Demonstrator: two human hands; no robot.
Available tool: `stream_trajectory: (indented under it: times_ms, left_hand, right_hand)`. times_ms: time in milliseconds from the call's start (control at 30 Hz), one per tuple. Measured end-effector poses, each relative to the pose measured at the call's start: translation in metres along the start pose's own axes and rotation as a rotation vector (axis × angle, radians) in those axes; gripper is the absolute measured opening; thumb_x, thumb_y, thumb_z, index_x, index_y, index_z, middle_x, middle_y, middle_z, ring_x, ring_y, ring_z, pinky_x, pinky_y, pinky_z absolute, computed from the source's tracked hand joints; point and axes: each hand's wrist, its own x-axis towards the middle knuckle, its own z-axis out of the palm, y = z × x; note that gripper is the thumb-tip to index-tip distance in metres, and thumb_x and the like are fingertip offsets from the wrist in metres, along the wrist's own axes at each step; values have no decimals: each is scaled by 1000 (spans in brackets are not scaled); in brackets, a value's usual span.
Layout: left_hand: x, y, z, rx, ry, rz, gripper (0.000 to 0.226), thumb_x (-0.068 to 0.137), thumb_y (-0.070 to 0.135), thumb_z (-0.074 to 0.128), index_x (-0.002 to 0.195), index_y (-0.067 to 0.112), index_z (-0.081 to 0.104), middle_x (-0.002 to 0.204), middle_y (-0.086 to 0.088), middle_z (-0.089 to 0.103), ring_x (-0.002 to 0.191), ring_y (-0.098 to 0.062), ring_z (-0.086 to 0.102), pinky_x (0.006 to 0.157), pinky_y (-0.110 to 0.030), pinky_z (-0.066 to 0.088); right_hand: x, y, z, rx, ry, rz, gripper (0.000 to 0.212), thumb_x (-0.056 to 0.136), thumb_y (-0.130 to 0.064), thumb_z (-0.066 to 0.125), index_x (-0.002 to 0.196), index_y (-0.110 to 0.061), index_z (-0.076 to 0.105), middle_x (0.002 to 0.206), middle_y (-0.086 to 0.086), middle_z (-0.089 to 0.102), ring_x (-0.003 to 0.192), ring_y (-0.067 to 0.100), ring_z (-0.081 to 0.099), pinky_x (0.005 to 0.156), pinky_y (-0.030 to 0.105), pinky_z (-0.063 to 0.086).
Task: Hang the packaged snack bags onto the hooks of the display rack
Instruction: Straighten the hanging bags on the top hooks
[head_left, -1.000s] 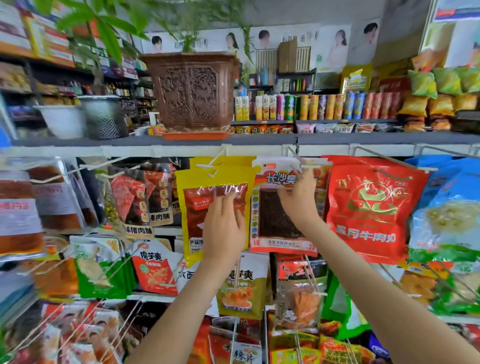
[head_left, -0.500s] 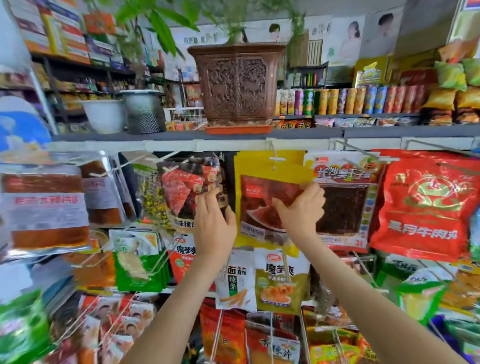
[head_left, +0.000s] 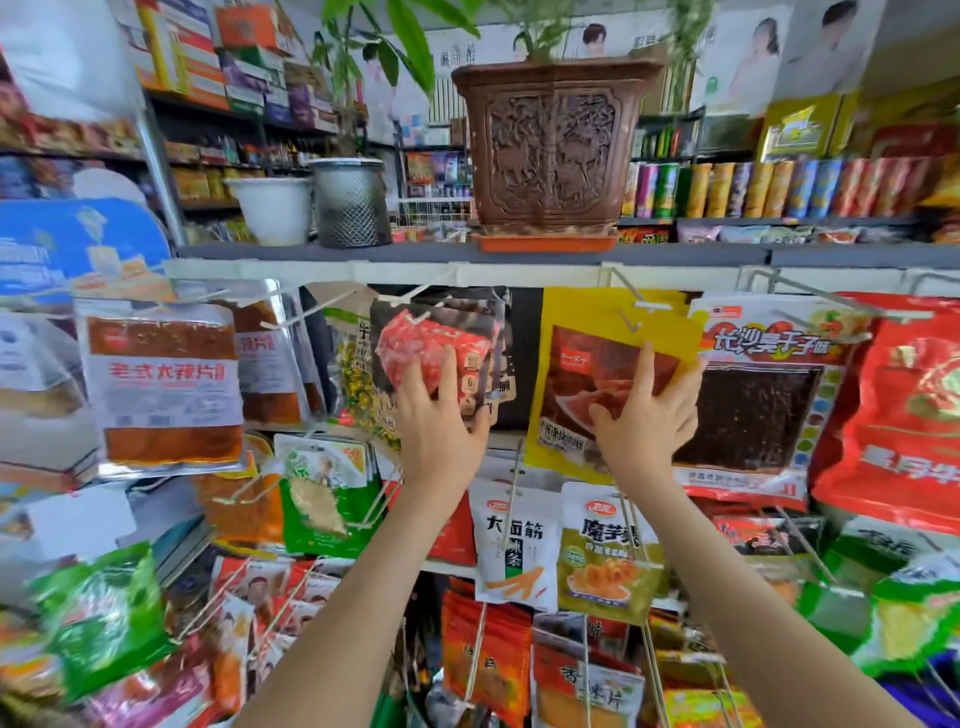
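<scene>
Hanging step: my right hand (head_left: 644, 431) lies with fingers spread flat on the yellow bag (head_left: 582, 364) below its hook (head_left: 649, 305), my left hand (head_left: 441, 431) flat, fingers together, on the dark bag (head_left: 415, 332); next, probably seat the hole.

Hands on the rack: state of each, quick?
Left hand: open, fingers touching the dark meat bag.
Right hand: open, fingers spread on the yellow bag.
</scene>
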Motion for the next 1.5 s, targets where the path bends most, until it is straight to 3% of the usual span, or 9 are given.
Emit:
stream_trajectory:
  times_ms: [167, 300, 400, 500, 633, 833, 1167, 1267, 1500]
  left_hand:
    - [4, -2, 9, 18, -36, 46, 79, 88, 49, 52, 150, 26, 9, 153, -19, 13, 139, -35, 19, 111, -44, 24]
    - [-6, -8, 14, -16, -28, 84, 73, 91, 44, 50, 150, 24, 12, 155, -19, 9, 141, -36, 15, 111, -47, 25]
    - [-27, -12, 21, -28, -76, 92, 69, 93, 36, 50, 150, 24, 14, 156, -17, 3, 142, -36, 10, 111, -47, 25]
    - [-54, -18, 32, -34, -125, 101, 70, 92, 29, 52, 150, 23, 14, 156, -14, -3, 144, -34, 5, 108, -48, 33]
    - [-90, -33, 47, -72, -202, 90, 67, 92, 27, 53, 149, 21, 20, 157, -13, -1, 142, -34, 13, 110, -46, 33]
    - [-121, -52, 69, -114, -377, 41, 62, 96, 28, 45, 150, 21, 16, 156, -12, 7, 144, -29, 11, 115, -43, 24]
    - [-147, -58, 120, -194, -636, -31, 60, 97, 25, 44, 149, 20, 15, 157, -10, 5, 143, -28, 13, 112, -39, 28]
    - [-163, -46, 135, -213, -675, -30, 59, 98, 24, 44, 149, 20, 15, 157, -6, 6, 142, -27, 15, 111, -37, 29]
    - [-207, 1, 170, -256, -790, 68, 60, 97, 25, 44, 149, 17, 17, 157, -7, 7, 141, -25, 22, 108, -39, 34]
  right_hand:
    - [1, 2, 1, -77, 22, -34, 85, 84, -30, 64, 148, -22, 9, 152, 23, -16, 141, 34, -15, 112, 53, 0]
    - [-17, -6, 10, -39, 47, -204, 63, 82, -17, 62, 138, -10, 35, 150, 17, 20, 136, 38, 19, 107, 53, 18]
    - [-43, -4, 29, -58, -43, -410, 52, 78, -13, 67, 126, -4, 48, 127, 17, 49, 114, 39, 46, 91, 50, 39]
    - [-68, 7, 49, -81, -179, -487, 44, 78, -11, 68, 119, -2, 53, 112, 16, 57, 101, 38, 53, 83, 45, 45]
    - [-93, 32, 73, -31, -317, -519, 35, 78, -5, 66, 112, -2, 55, 102, 15, 58, 94, 37, 54, 81, 45, 49]
    - [-107, 62, 99, 2, -583, -320, 41, 92, -6, 44, 132, -6, 38, 129, 11, 41, 121, 29, 35, 104, 37, 30]
    - [-100, 92, 135, -145, -491, -309, 61, 87, 1, 45, 143, 3, 20, 150, 19, 19, 140, 33, 11, 113, 47, 11]
    - [-110, 121, 144, -224, -530, -284, 51, 88, 0, 44, 137, 4, 34, 151, 19, 21, 140, 35, 14, 113, 50, 15]
    - [-142, 187, 122, -160, -570, -107, 52, 88, -7, 34, 140, 0, 29, 145, 17, 29, 133, 36, 24, 110, 46, 21]
